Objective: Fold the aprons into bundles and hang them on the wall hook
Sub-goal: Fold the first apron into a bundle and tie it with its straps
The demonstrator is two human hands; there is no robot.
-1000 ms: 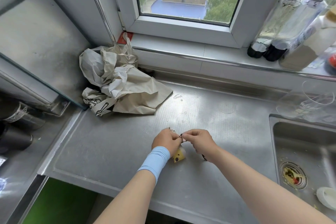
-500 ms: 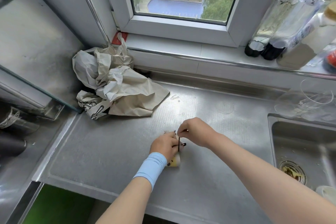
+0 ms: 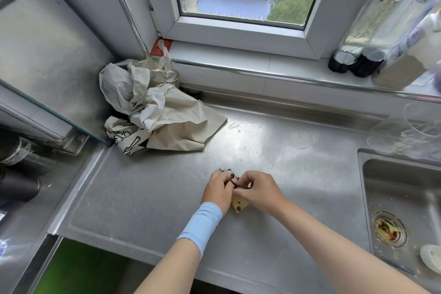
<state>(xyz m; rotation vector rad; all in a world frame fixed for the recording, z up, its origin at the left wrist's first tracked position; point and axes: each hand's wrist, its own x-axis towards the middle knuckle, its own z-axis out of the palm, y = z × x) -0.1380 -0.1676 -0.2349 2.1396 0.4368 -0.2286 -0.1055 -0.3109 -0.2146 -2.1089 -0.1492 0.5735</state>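
Note:
A small yellow bundle (image 3: 239, 206) with dark spots lies on the steel counter (image 3: 143, 198), mostly hidden under my hands. My left hand (image 3: 218, 190), with a light blue wristband, grips the bundle from the left. My right hand (image 3: 259, 190) pinches a thin dark string (image 3: 239, 186) that runs from the bundle across my left fingers. A crumpled beige apron heap (image 3: 157, 110) with a black-and-white printed patch sits in the back left corner. No wall hook shows in view.
A sink (image 3: 401, 198) with food scraps in its drain is at the right, with a white dish at its near edge. Bottles (image 3: 362, 43) stand on the window sill. Clear glassware (image 3: 410, 133) sits behind the sink. Dark cylinders (image 3: 16, 174) lie lower left.
My right hand has dropped from above the bundle to its right side, pulling the dark string sideways. My left hand stays on the bundle.

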